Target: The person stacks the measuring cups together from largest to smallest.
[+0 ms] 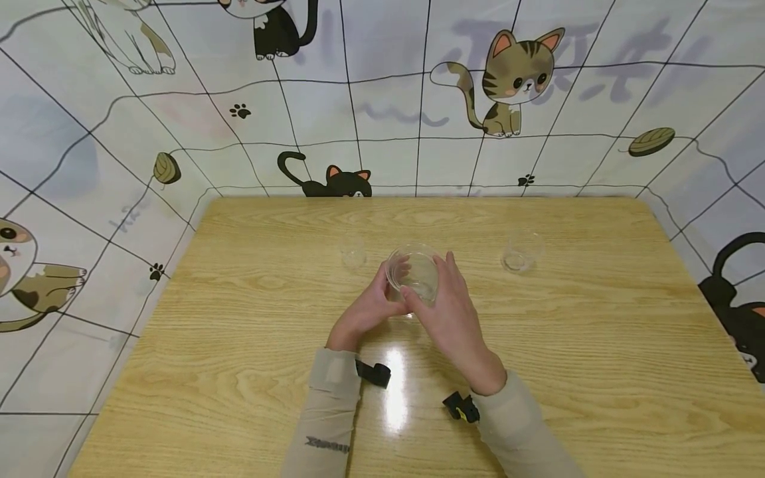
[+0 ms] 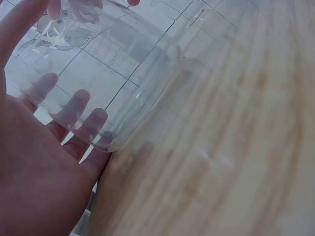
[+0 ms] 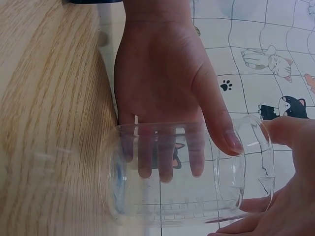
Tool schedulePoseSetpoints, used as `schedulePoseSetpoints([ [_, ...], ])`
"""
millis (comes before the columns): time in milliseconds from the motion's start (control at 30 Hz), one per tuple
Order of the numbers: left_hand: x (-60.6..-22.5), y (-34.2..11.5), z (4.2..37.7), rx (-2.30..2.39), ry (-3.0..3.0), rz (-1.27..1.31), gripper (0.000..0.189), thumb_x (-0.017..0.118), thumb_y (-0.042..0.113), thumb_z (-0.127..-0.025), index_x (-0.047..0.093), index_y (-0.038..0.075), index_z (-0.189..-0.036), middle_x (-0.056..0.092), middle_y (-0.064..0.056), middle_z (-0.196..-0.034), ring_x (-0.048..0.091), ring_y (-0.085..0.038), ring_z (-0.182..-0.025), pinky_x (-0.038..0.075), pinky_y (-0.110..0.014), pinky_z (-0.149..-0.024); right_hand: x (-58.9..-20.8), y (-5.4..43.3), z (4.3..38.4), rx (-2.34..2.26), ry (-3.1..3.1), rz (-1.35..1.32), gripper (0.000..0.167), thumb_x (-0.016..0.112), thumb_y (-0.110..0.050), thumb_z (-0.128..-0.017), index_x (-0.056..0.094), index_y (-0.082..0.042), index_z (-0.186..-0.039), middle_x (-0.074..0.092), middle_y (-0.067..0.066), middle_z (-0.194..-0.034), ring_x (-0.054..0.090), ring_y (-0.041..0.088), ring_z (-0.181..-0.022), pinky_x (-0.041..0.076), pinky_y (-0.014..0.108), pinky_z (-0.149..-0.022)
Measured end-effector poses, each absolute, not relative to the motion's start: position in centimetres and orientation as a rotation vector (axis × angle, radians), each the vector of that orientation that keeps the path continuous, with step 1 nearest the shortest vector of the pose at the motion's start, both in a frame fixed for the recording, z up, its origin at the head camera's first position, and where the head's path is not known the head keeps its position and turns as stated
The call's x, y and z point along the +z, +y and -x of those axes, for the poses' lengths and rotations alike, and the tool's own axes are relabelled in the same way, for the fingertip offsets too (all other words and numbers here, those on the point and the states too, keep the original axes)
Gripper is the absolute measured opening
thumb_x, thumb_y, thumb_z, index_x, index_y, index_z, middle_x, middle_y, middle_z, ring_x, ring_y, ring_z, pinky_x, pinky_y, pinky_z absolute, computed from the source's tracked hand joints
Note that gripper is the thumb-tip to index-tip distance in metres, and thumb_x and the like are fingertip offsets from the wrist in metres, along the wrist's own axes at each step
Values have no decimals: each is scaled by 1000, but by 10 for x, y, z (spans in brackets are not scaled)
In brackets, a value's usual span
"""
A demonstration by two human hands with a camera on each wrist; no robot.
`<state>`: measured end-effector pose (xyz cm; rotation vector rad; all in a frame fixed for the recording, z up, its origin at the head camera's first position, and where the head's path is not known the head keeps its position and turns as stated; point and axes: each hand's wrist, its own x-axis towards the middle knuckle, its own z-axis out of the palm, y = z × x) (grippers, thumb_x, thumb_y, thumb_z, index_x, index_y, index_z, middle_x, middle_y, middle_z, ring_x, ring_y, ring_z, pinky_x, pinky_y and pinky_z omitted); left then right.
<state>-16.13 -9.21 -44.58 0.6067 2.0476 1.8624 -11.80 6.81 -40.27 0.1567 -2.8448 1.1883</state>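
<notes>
A clear graduated beaker (image 1: pixel 412 269) stands between both hands near the middle of the wooden table, its mouth facing up and its base close to the tabletop. My left hand (image 1: pixel 373 305) holds it from the left; through the glass (image 2: pixel 123 73) in the left wrist view, several of that hand's fingertips show against the wall. From the right, my right hand (image 1: pixel 451 312) grips the same beaker. In the right wrist view its thumb lies near the rim (image 3: pixel 258 167) and its fingers spread along the side. Faint printed markings run up the glass.
A small clear glass vessel (image 1: pixel 354 257) stands behind and left of the beaker. Another clear glass vessel (image 1: pixel 517 259) is off to the right. The wooden table (image 1: pixel 597 332) ends at a wall covering (image 1: pixel 388 119) printed with cats and grid lines.
</notes>
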Motion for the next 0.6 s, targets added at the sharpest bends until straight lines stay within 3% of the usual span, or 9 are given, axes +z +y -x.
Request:
schedulePoseSetpoints([
  [333, -447, -91, 162, 1942, 1994, -609, 83, 68, 1, -71, 21, 11, -139, 27, -22, -137, 22, -30, -129, 14, -42, -105, -402, 70, 120, 1227, -2840, -165, 86, 45, -65, -79, 24, -7, -140, 7, 14, -147, 14, 31, -132, 25, 56, -96],
  [600, -447, -91, 161, 1917, 2008, -599, 84, 69, 4, -72, 20, 13, -140, 26, -20, -138, 22, -26, -129, 13, -40, -106, -403, 71, 121, 1229, -2823, -193, 85, 46, -65, -78, 27, -9, -139, 5, 13, -148, 11, 29, -133, 23, 55, -98],
])
